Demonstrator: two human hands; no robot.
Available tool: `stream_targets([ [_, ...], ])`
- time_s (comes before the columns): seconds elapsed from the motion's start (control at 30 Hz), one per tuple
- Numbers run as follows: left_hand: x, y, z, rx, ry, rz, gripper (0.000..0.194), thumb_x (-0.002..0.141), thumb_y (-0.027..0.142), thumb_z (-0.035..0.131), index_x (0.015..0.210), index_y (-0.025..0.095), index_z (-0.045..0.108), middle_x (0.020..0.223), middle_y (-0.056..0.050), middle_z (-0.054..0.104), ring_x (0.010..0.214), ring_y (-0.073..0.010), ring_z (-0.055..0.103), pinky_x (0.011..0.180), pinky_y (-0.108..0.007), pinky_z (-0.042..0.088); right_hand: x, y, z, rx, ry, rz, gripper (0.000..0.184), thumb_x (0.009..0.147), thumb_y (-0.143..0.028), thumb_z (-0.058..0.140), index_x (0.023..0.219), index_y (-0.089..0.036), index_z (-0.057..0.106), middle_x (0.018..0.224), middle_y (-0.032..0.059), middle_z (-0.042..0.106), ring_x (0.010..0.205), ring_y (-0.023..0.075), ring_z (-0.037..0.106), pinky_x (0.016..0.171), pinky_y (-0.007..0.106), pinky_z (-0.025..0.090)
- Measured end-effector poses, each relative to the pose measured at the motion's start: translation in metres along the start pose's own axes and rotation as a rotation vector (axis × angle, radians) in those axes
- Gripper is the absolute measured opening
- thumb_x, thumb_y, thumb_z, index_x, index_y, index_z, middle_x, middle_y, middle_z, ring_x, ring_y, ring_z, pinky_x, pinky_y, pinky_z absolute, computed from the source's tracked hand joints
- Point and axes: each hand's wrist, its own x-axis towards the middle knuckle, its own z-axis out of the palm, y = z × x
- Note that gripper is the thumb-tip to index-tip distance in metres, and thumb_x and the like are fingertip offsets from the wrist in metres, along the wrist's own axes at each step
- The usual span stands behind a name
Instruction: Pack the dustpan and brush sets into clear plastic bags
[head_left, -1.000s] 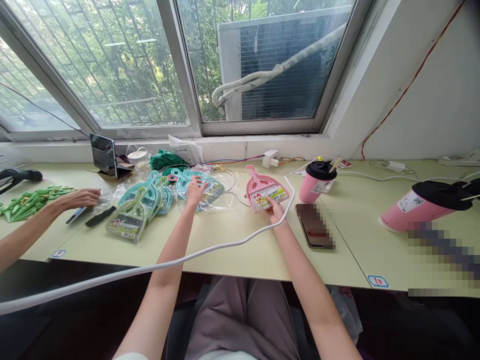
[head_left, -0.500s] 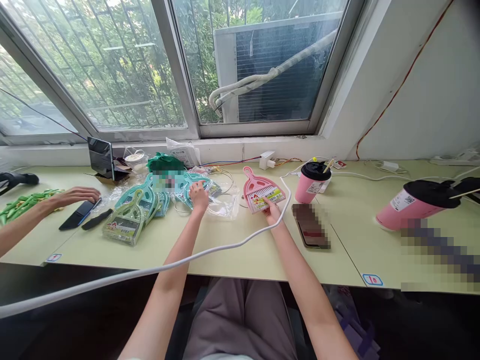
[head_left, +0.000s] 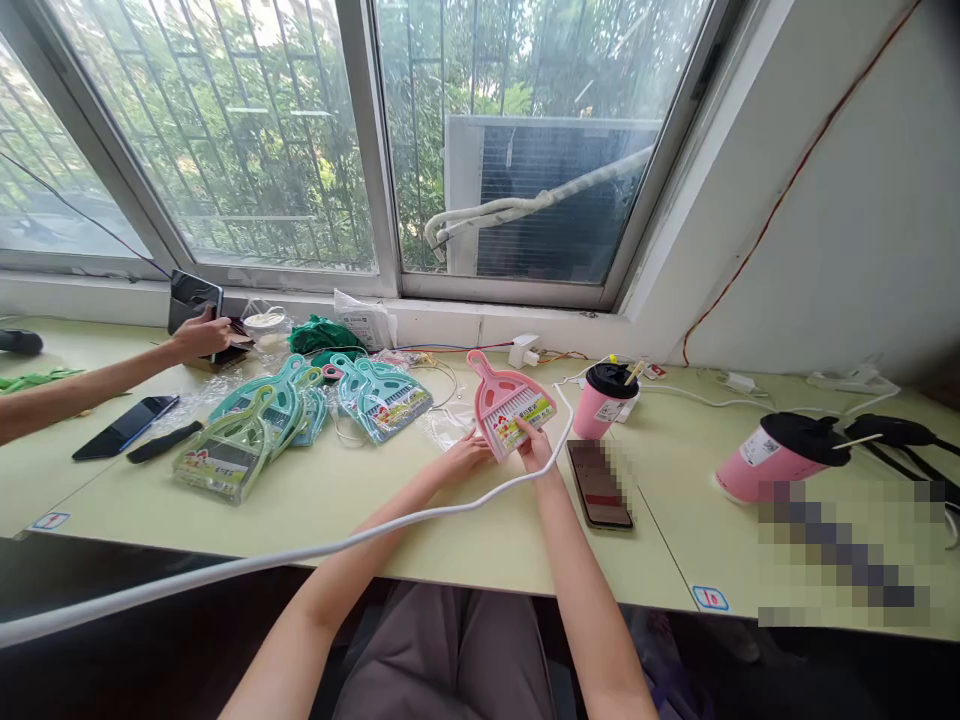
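The left hand (head_left: 466, 456) had left the teal dustpan pile (head_left: 300, 400) and joined the right hand (head_left: 534, 446) at the pink dustpan set (head_left: 511, 403), twelve o'clock on the table (head_left: 390, 520). Both hands gripped its near edge, seemingly starting to handle its packaging; a firmer two-handed hold seemed needed.

Small packing or assembly workroom, not a home. Long pale-green workbench (head_left: 450, 520) set under barred window (head_left: 247, 140); numbered station stickers (head_left: 709, 598) on bench edge. Stock in multiples: pile of teal and green mini dustpan sets (head_left: 300, 410) in clear wrap, one pink dustpan set (head_left: 510, 405) apart. Second worker's arm (head_left: 90, 380) at adjoining station. Air-conditioner outdoor unit (head_left: 540, 190) beyond glass. Loose wiring and plug adapter (head_left: 523, 350) along sill; takeaway drink cups (head_left: 604, 400), phones (head_left: 124, 427) on bench.
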Motion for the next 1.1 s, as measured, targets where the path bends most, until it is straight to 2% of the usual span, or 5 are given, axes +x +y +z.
stream_targets([
  [0.1, 0.004, -0.011, -0.006, -0.112, -0.064, 0.331, 0.044, 0.079, 0.007, 0.051, 0.117, 0.028, 0.061, 0.133, 0.000, 0.059, 0.129, -0.0219, 0.048, 0.112, -0.039, 0.035, -0.006, 0.001, -0.007, -0.010, 0.008, -0.015, 0.034, 0.060, -0.020, 0.081, 0.090, -0.019, 0.065, 0.087, 0.0014, 0.075, 0.083, 0.0164, 0.072, 0.070, 0.023, 0.061],
  [0.3, 0.000, -0.023, -0.004, -0.188, 0.113, 0.156, 0.064, 0.077, 0.010, 0.060, 0.136, 0.026, 0.042, 0.146, -0.010, 0.041, 0.130, -0.0217, 0.047, 0.102, -0.037, 0.047, -0.019, 0.003, -0.037, -0.124, 0.089, -0.004, 0.038, 0.057, -0.024, 0.083, 0.090, -0.020, 0.064, 0.085, 0.0013, 0.075, 0.081, 0.0190, 0.073, 0.066, 0.027, 0.062],
  [0.53, -0.001, -0.028, 0.003, 0.041, 0.125, -0.244, 0.040, 0.085, 0.015, 0.054, 0.125, 0.021, 0.052, 0.132, -0.014, 0.052, 0.124, -0.0278, 0.051, 0.102, -0.045, 0.041, -0.033, -0.010, -0.048, -0.217, 0.177, 0.017, 0.050, 0.050, -0.017, 0.084, 0.096, -0.020, 0.065, 0.090, 0.0032, 0.075, 0.079, 0.0218, 0.072, 0.063, 0.032, 0.062],
  [0.73, -0.002, -0.036, -0.002, 0.102, 0.090, -0.320, 0.039, 0.087, 0.002, 0.040, 0.117, 0.019, 0.056, 0.113, -0.012, 0.062, 0.103, -0.0197, 0.061, 0.087, -0.030, 0.048, -0.029, -0.009, -0.055, -0.464, 0.131, 0.133, 0.038, 0.048, -0.015, 0.085, 0.083, -0.019, 0.068, 0.082, 0.0068, 0.075, 0.075, 0.0242, 0.072, 0.063, 0.033, 0.061],
  [1.1, -0.002, -0.037, -0.028, 0.253, 0.171, -0.373, 0.025, 0.093, 0.016, 0.039, 0.090, 0.019, 0.064, 0.086, -0.013, 0.068, 0.090, -0.0259, 0.064, 0.075, -0.036, 0.046, -0.048, -0.001, -0.032, -0.450, 0.019, 0.186, 0.038, 0.055, -0.017, 0.082, 0.091, -0.018, 0.069, 0.088, 0.0062, 0.076, 0.080, 0.0239, 0.073, 0.067, 0.033, 0.060],
])
